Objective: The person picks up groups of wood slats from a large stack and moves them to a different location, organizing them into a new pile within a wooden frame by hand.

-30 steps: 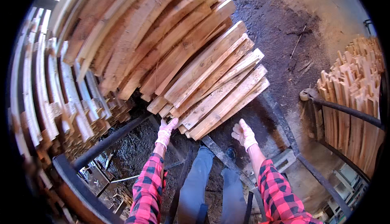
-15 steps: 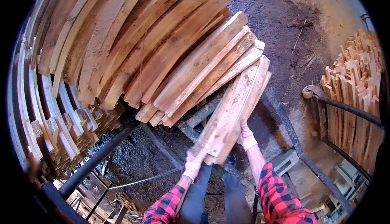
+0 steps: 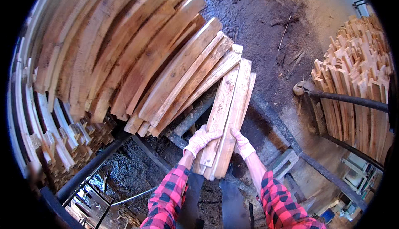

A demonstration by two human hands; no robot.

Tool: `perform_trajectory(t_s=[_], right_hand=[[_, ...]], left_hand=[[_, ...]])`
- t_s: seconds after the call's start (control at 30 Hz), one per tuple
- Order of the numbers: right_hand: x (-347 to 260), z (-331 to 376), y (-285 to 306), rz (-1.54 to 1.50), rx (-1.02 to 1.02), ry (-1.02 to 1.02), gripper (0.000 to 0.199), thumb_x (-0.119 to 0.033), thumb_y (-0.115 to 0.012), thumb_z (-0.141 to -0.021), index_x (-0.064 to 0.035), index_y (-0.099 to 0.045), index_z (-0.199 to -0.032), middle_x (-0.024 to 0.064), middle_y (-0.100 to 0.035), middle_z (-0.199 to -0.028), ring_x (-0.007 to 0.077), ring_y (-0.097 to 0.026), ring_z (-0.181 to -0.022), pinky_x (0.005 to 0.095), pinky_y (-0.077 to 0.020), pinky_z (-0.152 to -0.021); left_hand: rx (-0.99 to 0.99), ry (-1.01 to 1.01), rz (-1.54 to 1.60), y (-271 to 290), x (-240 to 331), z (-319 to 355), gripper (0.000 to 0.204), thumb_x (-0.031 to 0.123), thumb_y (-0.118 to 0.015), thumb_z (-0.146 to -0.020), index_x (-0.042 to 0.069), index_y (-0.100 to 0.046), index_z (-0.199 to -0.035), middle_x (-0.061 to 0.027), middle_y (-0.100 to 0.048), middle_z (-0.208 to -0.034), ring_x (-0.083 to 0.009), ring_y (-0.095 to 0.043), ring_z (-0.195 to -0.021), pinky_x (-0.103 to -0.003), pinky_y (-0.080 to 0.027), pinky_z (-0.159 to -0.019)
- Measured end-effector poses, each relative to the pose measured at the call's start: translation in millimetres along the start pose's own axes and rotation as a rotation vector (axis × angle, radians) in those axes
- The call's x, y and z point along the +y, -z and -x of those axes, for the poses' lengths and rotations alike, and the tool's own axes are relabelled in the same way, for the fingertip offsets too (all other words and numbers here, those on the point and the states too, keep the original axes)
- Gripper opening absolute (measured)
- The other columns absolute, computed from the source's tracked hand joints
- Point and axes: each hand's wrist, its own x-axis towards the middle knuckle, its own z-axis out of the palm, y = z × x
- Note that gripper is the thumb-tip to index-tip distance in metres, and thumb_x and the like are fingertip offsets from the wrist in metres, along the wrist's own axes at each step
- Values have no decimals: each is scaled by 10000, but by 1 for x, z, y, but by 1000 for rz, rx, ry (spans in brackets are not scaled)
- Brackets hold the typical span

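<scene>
A bundle of wooden boards [image 3: 227, 112], pale and rough-sawn, points away from me, its near ends close to my body. My left hand [image 3: 200, 140], in a light work glove, grips the bundle's left side from above. My right hand [image 3: 242, 143], gloved too, presses against its right side. The boards' far ends rest beside a large slanted stack of planks [image 3: 137, 58] that fills the left and upper middle of the view. Both sleeves are red and black plaid.
A second pile of short planks [image 3: 357, 83] stands at the right behind a dark metal rail [image 3: 345, 99]. Dark dirt ground [image 3: 266, 17] lies beyond. Metal frame bars [image 3: 87, 171] and more stacked wood [image 3: 45, 133] run along the lower left.
Both hands went from reaching, empty, toward the stack's ends to gripping several boards. The bundle has been pulled off the stack and swung to point straight away from me.
</scene>
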Motion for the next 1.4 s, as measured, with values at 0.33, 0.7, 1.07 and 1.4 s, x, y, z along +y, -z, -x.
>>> perform_trajectory(t_s=[0.33,0.7,1.07,1.4], right_hand=[[23,232,-77,-93,156,40,767,-500,-695,-903,-53,-438,-1471,157,-611,-1330,309,-635,-1159,471,-543,-988],[-31,358,-242,321,-307,80,864,-440,-819,-802,-11,-440,-1449,148,-614,-1309,296,-635,-1136,457,-533,-1002],[43,511,-629,1331,-1533,-104,1012,-397,-877,-694,-7,-401,-1497,111,-549,-1411,204,-501,-1284,379,-384,-1121],[158,615,-777,1467,-1748,1307,504,-409,-691,-811,-81,-597,-1181,223,-642,-1151,400,-651,-1071,489,-544,-847]], left_hand=[[-158,261,59,-69,51,211,912,747,-758,-670,-29,-718,-1147,-144,-745,-991,-242,-710,-858,-339,-525,-815],[505,-129,70,-58,163,491,939,671,-817,-664,-5,-607,-1281,-186,-702,-1132,-315,-670,-1096,-394,-512,-960],[1302,-1071,988,-54,110,699,982,183,-873,-768,63,-254,-1521,-134,-507,-1427,-251,-529,-1283,-421,-441,-1103],[1845,-875,541,261,67,897,799,303,-694,-925,-96,-299,-1492,-205,-498,-1445,-268,-507,-1288,-380,-357,-1142]])
